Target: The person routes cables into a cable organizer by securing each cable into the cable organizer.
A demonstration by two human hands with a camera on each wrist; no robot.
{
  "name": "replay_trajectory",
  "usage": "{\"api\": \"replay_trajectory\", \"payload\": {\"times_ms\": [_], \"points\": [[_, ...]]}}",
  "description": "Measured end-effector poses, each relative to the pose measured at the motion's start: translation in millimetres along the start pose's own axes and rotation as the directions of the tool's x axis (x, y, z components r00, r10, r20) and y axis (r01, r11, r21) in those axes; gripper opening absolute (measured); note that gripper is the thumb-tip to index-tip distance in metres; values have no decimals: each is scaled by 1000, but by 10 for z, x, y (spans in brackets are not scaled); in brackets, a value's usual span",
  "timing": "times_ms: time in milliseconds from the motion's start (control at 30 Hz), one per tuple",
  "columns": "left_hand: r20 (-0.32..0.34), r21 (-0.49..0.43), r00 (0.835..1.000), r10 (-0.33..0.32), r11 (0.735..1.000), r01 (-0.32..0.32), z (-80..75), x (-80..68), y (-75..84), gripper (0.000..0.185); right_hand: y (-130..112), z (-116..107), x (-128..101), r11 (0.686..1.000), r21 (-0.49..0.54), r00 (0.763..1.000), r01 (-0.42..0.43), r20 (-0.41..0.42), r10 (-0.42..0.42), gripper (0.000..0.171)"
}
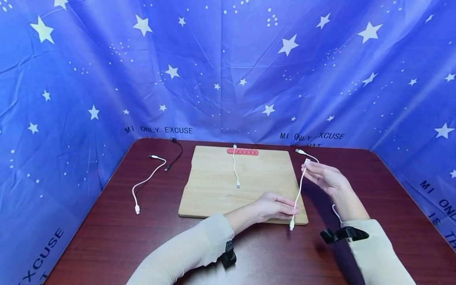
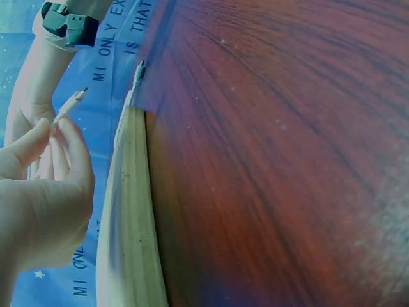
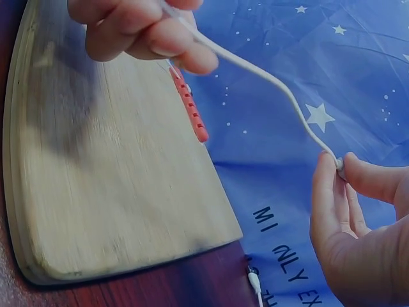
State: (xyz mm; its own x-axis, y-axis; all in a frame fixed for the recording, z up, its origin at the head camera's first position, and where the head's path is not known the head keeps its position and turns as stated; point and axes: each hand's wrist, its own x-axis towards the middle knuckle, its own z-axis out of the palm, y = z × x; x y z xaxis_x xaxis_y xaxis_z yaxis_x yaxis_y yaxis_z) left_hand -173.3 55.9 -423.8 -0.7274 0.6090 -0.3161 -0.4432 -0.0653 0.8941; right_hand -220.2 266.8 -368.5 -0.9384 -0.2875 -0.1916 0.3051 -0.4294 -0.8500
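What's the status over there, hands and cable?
Left hand pinches white cable low; right hand pinches its top. Cable hangs over wooden board edge. Nothing blocking.

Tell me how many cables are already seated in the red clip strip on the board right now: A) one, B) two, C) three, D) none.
A: one white cable hangs from the red clip strip down the wooden board; another white cable is stretched between the left hand and right hand, and the others lie on the table.
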Motion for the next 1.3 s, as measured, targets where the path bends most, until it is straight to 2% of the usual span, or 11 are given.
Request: {"api": "replay_trajectory", "payload": {"times_ms": [333,533,767,1033,1300], "points": [[-19,-28,1000,9,1000,-10,-21,-1,-10,26,-2,36,18,1000,16,999,10,31,-11,29],[-23,-35,1000,14,999,-14,-59,-5,-14,27,-19,53,30,1000,13,1000,3,20,-4,30],[-19,-41,999,38,998,-39,-123,-42,-51,28,-17,39,55,999,-19,997,-28,67,29,29],[-9,-17,1000,-1,1000,1,-219,-87,-56,27,8,28,181,986,-126,992,-107,56,115,27],[-26,-31,999,-37,999,36,-245,-124,-23,27,57,17,283,976,-177,992,-124,5,127,26]]}}
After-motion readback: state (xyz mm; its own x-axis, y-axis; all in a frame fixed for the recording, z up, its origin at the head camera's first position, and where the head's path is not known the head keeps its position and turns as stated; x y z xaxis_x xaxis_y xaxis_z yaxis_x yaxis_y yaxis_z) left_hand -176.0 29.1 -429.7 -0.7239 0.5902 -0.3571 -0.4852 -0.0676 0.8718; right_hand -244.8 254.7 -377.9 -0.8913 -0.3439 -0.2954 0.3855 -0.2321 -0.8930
